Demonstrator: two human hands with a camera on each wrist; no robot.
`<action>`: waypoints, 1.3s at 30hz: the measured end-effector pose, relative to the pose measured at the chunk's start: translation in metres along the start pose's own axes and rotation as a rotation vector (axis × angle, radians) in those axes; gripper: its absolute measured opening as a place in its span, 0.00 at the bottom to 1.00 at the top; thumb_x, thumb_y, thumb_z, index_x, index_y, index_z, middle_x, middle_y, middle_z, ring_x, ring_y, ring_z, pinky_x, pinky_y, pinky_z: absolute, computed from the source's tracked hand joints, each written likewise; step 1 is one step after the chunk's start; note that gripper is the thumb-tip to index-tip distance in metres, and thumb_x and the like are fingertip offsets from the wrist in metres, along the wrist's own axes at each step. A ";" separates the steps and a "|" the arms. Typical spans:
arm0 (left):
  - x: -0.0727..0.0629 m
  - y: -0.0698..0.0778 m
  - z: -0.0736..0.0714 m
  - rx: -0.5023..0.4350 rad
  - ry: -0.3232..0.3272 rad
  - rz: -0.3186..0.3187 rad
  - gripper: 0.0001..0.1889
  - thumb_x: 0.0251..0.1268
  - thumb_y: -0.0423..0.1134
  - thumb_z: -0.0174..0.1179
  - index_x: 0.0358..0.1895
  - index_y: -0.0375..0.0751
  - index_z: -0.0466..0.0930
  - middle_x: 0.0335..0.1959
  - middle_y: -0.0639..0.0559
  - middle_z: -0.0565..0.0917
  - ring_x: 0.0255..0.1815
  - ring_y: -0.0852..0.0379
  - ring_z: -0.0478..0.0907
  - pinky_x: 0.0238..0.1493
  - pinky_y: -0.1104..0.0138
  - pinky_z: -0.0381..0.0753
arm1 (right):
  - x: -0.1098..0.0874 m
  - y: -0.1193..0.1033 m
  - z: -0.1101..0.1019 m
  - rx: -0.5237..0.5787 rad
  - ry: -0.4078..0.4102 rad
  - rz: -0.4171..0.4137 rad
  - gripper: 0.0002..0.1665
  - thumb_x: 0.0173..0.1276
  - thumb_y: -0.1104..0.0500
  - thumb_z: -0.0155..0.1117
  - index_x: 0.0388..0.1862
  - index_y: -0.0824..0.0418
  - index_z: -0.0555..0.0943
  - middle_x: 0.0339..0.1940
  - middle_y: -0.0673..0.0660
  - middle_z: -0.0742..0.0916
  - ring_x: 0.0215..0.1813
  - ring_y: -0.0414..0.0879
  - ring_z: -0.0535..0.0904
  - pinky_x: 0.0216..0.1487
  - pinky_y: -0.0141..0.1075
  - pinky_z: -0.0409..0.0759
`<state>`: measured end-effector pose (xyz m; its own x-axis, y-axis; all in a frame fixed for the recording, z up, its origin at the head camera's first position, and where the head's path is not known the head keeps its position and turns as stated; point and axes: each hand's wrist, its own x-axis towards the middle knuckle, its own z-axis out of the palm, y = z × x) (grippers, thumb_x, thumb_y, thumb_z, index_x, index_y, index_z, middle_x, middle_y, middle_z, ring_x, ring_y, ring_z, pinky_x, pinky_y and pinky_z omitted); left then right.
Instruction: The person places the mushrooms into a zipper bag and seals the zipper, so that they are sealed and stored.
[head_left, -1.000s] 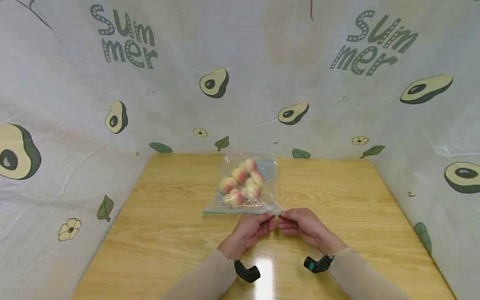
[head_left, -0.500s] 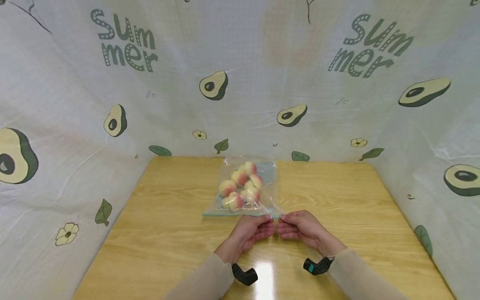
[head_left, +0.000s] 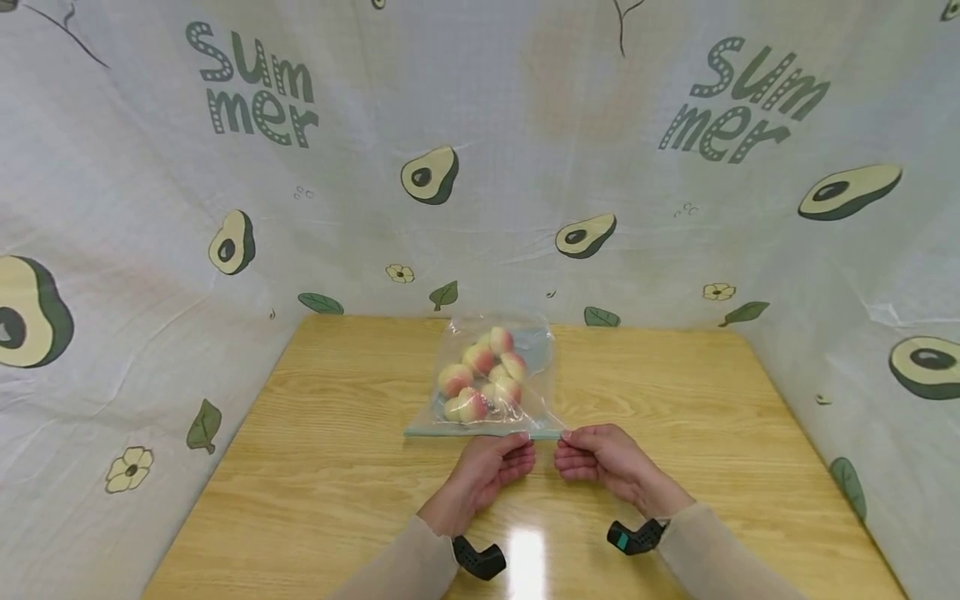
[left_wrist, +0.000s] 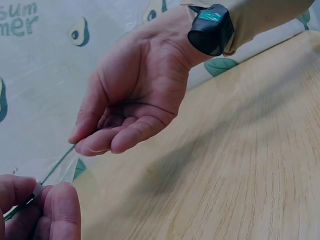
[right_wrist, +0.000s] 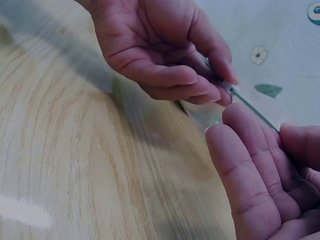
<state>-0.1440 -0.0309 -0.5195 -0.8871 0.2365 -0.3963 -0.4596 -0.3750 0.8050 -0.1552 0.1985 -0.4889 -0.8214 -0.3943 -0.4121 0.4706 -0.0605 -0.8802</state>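
A clear zip bag (head_left: 542, 385) lies flat on the table, its green zip strip (head_left: 438, 433) along the near edge. Inside are several yellow-and-red fruits (head_left: 455, 379) that look like peaches. My left hand (head_left: 491, 467) pinches a small white slider (right_wrist: 227, 86) on the strip between thumb and forefinger. At the bag's right corner, my right hand (head_left: 607, 462) pinches the end of the strip. A short stretch of strip shows between the two hands. Both hands' other fingers are curled below, and the left fingers partly hide the slider.
The wooden table (head_left: 360, 508) extends around the bag on both sides. A pale cloth (head_left: 495, 108) printed with avocados and leaves hangs behind and at the sides. Each wrist wears a black device (head_left: 480, 558).
My left hand has moved slightly left along the zip strip, widening the gap between the hands. The right hand stays at the corner. The head view has tilted up slightly.
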 end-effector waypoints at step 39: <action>-0.022 0.033 -0.077 -0.062 0.095 0.033 0.11 0.74 0.35 0.67 0.47 0.28 0.86 0.36 0.46 0.91 0.36 0.58 0.90 0.44 0.68 0.92 | 0.004 -0.002 -0.018 0.056 -0.036 0.017 0.13 0.83 0.60 0.59 0.48 0.70 0.85 0.38 0.57 0.93 0.41 0.45 0.92 0.49 0.40 0.92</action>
<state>-0.1425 -0.1176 -0.5183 -0.9003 0.1378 -0.4130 -0.4295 -0.4362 0.7907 -0.1650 0.2139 -0.4935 -0.8015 -0.4283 -0.4173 0.5025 -0.1041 -0.8583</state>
